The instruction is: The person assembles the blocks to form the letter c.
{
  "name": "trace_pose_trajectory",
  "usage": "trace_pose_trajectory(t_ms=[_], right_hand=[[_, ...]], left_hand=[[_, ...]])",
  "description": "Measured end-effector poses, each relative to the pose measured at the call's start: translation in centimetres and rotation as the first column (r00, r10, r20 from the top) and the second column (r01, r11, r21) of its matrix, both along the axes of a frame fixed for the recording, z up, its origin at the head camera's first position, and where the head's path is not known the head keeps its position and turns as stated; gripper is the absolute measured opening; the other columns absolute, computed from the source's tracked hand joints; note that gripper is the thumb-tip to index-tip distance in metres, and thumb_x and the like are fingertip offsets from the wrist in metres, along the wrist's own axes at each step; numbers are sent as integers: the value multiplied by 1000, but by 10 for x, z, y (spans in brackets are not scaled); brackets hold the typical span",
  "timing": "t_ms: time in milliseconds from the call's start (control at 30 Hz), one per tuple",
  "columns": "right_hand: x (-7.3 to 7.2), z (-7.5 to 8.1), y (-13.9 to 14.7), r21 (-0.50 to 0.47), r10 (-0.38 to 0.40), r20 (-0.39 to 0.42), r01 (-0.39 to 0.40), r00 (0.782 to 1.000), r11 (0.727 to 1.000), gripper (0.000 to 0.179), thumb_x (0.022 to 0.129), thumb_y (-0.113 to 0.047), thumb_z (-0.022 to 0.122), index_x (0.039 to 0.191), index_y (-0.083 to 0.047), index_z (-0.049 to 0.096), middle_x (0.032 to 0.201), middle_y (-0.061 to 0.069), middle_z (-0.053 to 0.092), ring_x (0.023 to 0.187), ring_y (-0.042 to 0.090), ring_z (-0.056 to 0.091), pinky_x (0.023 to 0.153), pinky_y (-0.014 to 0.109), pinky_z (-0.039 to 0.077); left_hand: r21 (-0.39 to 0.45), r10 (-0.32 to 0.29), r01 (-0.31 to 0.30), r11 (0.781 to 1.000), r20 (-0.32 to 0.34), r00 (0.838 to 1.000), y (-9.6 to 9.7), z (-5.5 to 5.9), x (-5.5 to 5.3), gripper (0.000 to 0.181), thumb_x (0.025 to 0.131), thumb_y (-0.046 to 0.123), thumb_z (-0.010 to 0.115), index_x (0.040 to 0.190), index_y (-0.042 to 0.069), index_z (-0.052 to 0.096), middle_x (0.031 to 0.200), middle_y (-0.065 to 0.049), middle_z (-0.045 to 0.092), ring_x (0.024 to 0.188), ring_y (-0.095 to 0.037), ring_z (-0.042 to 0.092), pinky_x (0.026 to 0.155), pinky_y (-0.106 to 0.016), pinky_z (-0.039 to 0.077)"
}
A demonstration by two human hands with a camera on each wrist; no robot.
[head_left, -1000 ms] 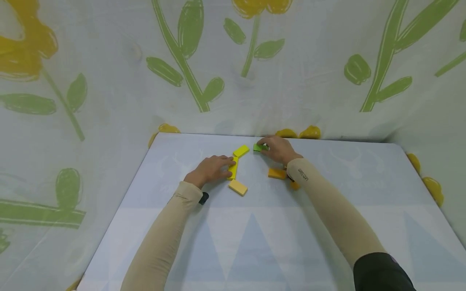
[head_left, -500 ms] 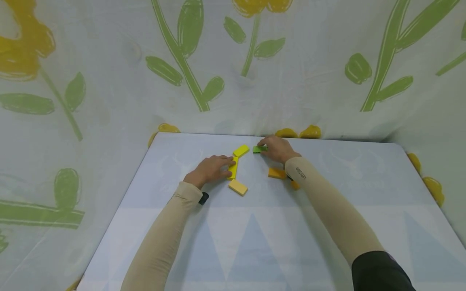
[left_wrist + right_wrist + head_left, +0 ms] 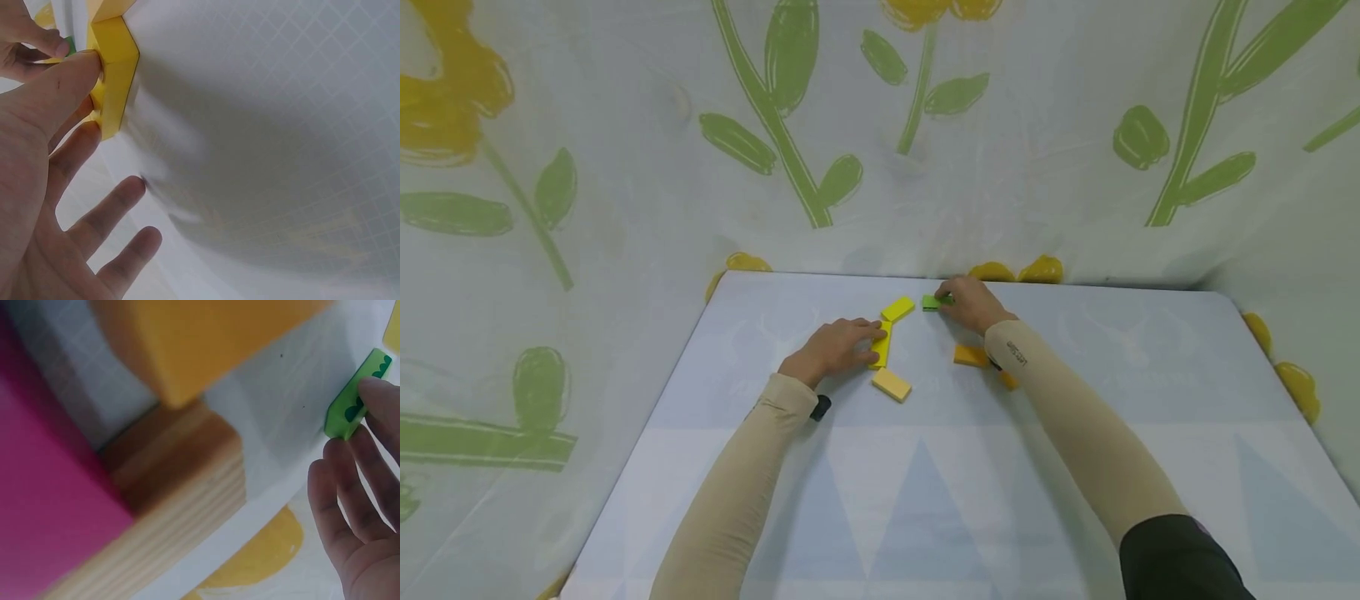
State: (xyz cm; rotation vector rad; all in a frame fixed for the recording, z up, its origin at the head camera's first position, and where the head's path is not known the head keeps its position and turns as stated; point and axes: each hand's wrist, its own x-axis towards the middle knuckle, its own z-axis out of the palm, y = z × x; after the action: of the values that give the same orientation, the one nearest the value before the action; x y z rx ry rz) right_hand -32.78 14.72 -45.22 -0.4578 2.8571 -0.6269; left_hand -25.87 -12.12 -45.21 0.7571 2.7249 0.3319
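My left hand [image 3: 835,350] pinches a bright yellow block [image 3: 120,69] between thumb and fingers on the table, its ring and little fingers spread free. Farther back and to the right, my right hand [image 3: 973,304] pinches a green block [image 3: 359,403] with a dark green scalloped print; the thumb lies over part of that print. Between the two hands, another yellow block [image 3: 898,309] lies at a slant, its near end close to the far end of the held one. A pale yellow block [image 3: 892,386] sits angled at the near end.
An orange block [image 3: 972,356] lies beside the right wrist, with another orange piece [image 3: 1008,381] partly hidden by the sleeve. Close to the right wrist camera stand a wooden block [image 3: 181,469] and a pink one [image 3: 50,487]. The table's back edge [image 3: 850,276] runs just behind the right hand.
My right hand has shifted the green block slightly, first toward me and then back again and a little right. The left hand and the other blocks stay put.
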Motion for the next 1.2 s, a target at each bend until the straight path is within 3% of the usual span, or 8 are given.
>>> trace_pose_trajectory(t_ms=[333,1200], right_hand=[[-5,0,-10,3,-31,12,31,999,1000,30,95,-9,72,124,-3,70,129,12,65,125,28,55,109,43,43],[-10,-5,-17,-13,-34,-11,34,999,999,30,94,-8,73,123,-4,70,129,11,65,122,26,57,107,41,46]], left_hand=[[0,25,-25,1000,7,1000,0,1,1,51,99,37,67,147,22,56,156,3,47,138,-29,47,113,-50,39],[-4,4,-4,1000,12,1000,1,2,-3,50,99,37,66,146,21,56,155,2,47,137,-30,48,112,-51,40]])
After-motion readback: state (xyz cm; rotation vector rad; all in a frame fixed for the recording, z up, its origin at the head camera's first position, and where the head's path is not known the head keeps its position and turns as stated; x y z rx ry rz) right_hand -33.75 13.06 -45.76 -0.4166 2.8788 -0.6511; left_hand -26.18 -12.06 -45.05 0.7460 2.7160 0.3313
